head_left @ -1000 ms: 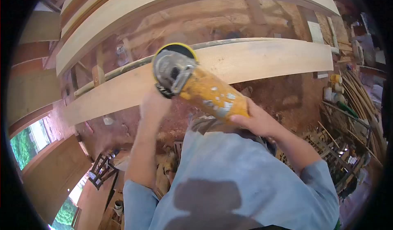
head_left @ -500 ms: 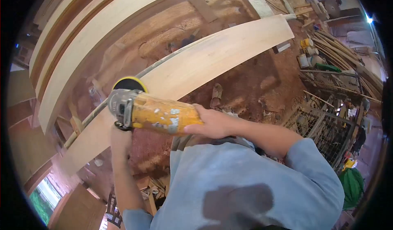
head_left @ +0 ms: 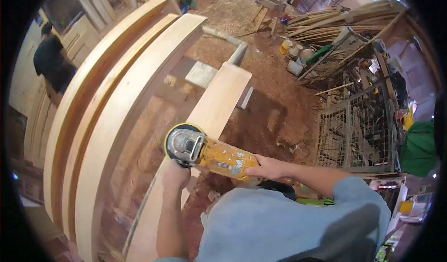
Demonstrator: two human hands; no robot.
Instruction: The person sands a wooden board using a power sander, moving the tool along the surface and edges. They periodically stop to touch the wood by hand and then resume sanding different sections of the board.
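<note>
A yellow, paint-worn power sander (head_left: 228, 158) with a metal head and a round pad lies across the long pale board (head_left: 219, 96). My right hand (head_left: 267, 167) is wrapped round the rear end of its yellow body. At the head's side, my left hand (head_left: 176, 172) is closed on the black side handle, most of which is hidden. The pad is over the board's left edge; whether it touches the wood I cannot tell. Below the tool the board continues toward the bottom left, partly behind my left forearm.
Several curved wooden beams (head_left: 135, 89) stand on the left. A person in dark clothes (head_left: 51, 59) is beyond them. A wire-mesh frame (head_left: 354, 131), tubs (head_left: 294, 68), stacked strips (head_left: 321, 22) and a green cloth (head_left: 419, 148) are on the right. Pale chips cover the floor.
The view has turned, and the board now runs more steeply up the frame. The sander sits farther right and lower in view, both hands still on it. The person at left has come into view.
</note>
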